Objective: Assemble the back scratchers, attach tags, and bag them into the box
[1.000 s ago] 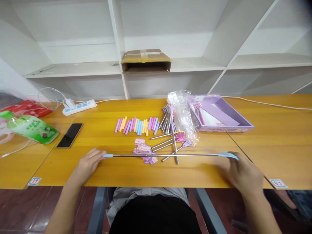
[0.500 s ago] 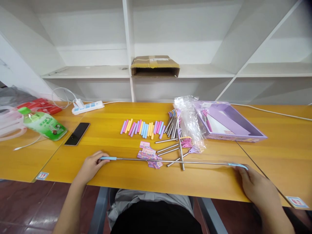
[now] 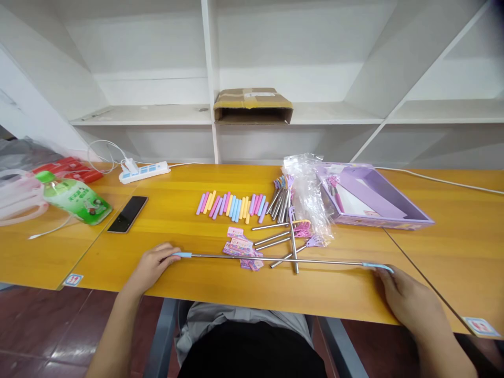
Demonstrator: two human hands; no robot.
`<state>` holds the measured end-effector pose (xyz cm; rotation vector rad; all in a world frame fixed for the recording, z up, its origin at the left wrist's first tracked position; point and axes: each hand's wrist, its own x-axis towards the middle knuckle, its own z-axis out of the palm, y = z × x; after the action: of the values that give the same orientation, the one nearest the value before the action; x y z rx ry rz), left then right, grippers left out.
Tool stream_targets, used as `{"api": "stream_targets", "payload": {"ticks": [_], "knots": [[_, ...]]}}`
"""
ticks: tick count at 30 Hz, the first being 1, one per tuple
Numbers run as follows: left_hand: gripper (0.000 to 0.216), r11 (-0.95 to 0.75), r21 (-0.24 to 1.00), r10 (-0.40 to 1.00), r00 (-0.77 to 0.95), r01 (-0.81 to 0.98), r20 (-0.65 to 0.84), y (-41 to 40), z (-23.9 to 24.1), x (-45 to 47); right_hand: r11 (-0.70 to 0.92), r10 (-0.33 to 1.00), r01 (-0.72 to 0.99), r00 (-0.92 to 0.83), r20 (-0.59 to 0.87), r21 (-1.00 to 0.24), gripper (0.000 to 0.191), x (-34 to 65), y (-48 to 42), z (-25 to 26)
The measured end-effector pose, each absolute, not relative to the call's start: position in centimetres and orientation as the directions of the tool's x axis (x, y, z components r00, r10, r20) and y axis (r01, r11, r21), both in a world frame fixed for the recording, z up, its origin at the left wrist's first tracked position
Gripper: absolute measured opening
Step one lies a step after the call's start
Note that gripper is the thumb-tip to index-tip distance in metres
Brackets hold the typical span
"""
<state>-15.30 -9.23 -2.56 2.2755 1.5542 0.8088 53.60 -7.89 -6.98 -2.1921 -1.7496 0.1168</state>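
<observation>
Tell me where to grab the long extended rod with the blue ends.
Take the extended rod by its two blue ends, the sleeve and the head, coming from the near table edge. The steel shaft is thin and long, lying crosswise; the left hand and right hand hold those ends.

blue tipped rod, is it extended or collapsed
Extended: the rod stretches thin and long from the left hand to the right hand.
</observation>
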Motion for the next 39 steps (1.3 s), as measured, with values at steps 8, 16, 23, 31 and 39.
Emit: {"api": "stream_targets", "payload": {"ticks": [8, 16, 23, 31, 39], "knots": [[0.035, -0.609, 0.316, 0.769, 0.446, 0.727, 0.457, -10.3, -2.2, -4.9, 0.348, 0.815, 0.937, -0.286, 0.504, -0.032, 0.036, 42.6, -9.1, -4.9], [0.035, -0.668, 0.318, 0.727, 0.499, 0.673, 0.472, -9.7, -1.8, -0.9, 0.470, 0.677, 0.876, -0.434, 0.594, 0.104, 0.034, 35.4, -9.6, -3.4], [0.029, -0.665, 0.364, 0.743, 0.527, 0.652, 0.412, -9.1, -2.9, 0.8, 0.562, 0.664, 0.826, -0.427, 0.614, -0.033, 0.034, 32.0, -10.4, -5.6], [0.024, -0.668, 0.426, 0.744, 0.531, 0.610, 0.406, -9.0, -4.1, 0.9, 0.612, 0.720, 0.774, -0.458, 0.522, -0.165, 0.033, 33.9, -9.7, -5.9], [0.015, -0.652, 0.458, 0.758, 0.542, 0.604, 0.363, -8.9, -3.6, 1.0, 0.597, 0.743, 0.782, -0.455, 0.490, -0.180, 0.031, 33.8, -9.5, -6.0]]}}
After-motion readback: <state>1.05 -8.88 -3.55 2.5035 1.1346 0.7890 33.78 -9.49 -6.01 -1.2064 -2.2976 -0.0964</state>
